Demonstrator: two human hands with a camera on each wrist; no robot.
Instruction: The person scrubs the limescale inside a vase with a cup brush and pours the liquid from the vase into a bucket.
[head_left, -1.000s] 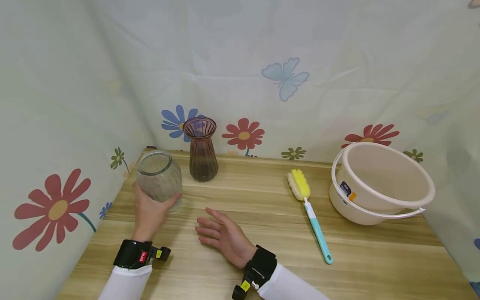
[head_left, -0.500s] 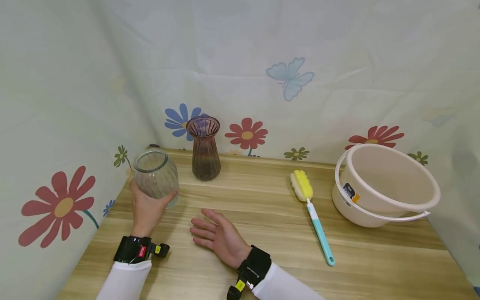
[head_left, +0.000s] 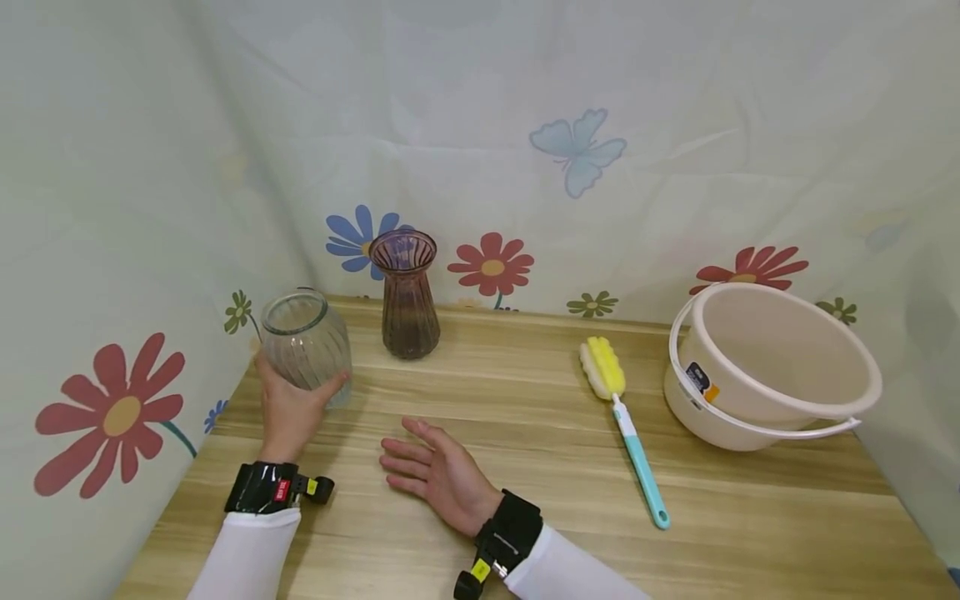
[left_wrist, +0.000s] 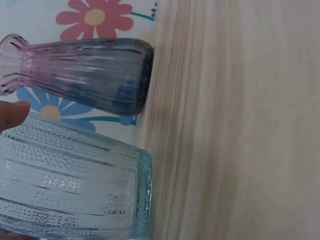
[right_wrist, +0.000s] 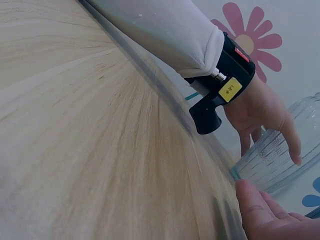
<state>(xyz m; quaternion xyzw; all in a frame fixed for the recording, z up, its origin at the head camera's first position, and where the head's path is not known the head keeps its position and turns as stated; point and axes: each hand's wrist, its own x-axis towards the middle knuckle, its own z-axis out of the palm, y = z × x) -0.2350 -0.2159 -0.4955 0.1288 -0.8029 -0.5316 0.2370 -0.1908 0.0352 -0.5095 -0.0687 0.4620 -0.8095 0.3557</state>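
Observation:
My left hand (head_left: 288, 412) grips a clear ribbed glass vase (head_left: 311, 354), thumb on its right side and fingers round its left. The vase is upright with its wide mouth up; in the left wrist view its thick bluish base (left_wrist: 143, 195) is at or very near the tabletop. Just behind and right of it stands a purple fluted vase (head_left: 410, 312) with a flared rim. Palm turned inward and fingers extended, my right hand (head_left: 446, 475) is over the table, apart from the glass vase and holding nothing.
To the right lies a sponge brush (head_left: 633, 442) with a yellow and white head and a turquoise handle. A pale bucket (head_left: 720, 417) with its handle lowered stands at the far right. A flower-print curtain (head_left: 450, 108) borders the wood-grain table (head_left: 510, 400) at back and sides.
My left hand has moved the clear glass vase slightly left and back, farther from the purple vase. The right hand has shifted slightly left. The brush and bucket stay put.

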